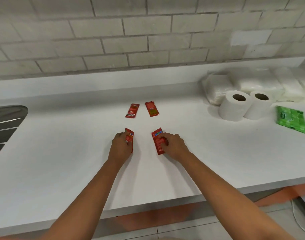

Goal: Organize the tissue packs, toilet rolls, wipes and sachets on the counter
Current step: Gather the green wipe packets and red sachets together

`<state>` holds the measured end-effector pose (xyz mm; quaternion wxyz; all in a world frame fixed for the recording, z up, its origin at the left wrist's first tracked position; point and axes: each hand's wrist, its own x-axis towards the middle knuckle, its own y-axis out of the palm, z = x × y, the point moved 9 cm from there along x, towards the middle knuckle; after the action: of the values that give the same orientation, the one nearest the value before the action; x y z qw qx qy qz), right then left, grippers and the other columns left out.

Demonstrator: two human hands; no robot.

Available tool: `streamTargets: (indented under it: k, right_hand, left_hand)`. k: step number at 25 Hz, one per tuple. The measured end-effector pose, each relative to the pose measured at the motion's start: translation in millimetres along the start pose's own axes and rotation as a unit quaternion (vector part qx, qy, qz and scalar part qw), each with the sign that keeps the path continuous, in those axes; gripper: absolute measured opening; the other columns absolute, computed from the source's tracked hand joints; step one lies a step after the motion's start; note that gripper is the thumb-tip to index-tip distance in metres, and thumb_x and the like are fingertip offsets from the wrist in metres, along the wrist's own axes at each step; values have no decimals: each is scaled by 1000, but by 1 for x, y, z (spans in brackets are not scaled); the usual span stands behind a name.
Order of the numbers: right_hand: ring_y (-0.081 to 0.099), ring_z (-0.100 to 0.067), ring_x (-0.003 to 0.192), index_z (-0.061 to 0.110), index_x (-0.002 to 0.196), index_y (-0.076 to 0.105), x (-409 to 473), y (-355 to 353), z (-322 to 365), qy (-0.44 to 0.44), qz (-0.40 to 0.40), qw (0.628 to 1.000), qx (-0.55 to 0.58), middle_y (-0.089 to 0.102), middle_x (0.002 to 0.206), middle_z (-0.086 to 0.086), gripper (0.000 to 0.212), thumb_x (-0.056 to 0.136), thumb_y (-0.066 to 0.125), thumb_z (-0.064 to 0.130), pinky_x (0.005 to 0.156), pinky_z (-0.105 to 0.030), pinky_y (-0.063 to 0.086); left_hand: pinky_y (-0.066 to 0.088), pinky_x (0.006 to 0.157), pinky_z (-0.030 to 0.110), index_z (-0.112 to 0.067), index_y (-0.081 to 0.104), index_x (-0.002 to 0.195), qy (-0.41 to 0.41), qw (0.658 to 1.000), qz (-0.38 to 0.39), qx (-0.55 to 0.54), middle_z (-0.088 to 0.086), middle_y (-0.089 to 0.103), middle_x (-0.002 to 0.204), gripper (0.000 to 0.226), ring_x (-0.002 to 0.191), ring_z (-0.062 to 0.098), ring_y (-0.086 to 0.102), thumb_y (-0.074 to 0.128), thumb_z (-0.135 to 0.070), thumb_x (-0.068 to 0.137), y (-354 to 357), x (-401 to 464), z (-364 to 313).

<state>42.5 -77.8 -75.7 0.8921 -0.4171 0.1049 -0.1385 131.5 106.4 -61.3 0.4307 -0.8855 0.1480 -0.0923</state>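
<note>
Sachets: your left hand (121, 142) pinches one red sachet (129, 139), your right hand (172, 144) another (158, 142); two more (132, 110) lie beyond your fingertips. Likely light, floppy, slick; pinch edges.
</note>
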Motion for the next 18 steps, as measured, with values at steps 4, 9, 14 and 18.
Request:
streamTargets:
  k: [4,9,14,18]
  right_hand:
    - [48,-28,107,24,124,56,14,6,-1,-2,-21,995,-95,53,122,-7,37,88,53,22,90,-36,42]
    - [50,-28,105,26,129,53,28,6,-5,6,-42,992,-118,48,123,-9,38,92,50,29,89,-34,43]
    - [51,-27,107,27,134,48,42,3,-9,26,-4,995,-101,44,124,-10,43,92,51,31,94,-36,44]
    - [54,-26,105,29,134,48,46,1,-11,43,21,997,-57,45,120,-9,42,91,52,28,93,-33,44]
  left_hand:
    - [38,102,41,-10,49,135,2,999,20,47,15,50,134,43,120,31,49,49,-16,92,9,9,16]
    - [40,101,38,-12,50,135,3,999,27,46,13,44,136,45,119,28,49,52,-24,92,11,28,23]
    - [42,98,39,-14,50,135,-20,998,34,43,12,42,136,45,115,30,52,53,-26,91,13,47,21]
    - [45,95,41,-17,48,135,-35,998,35,41,13,42,134,45,112,31,54,53,-27,91,11,49,18]
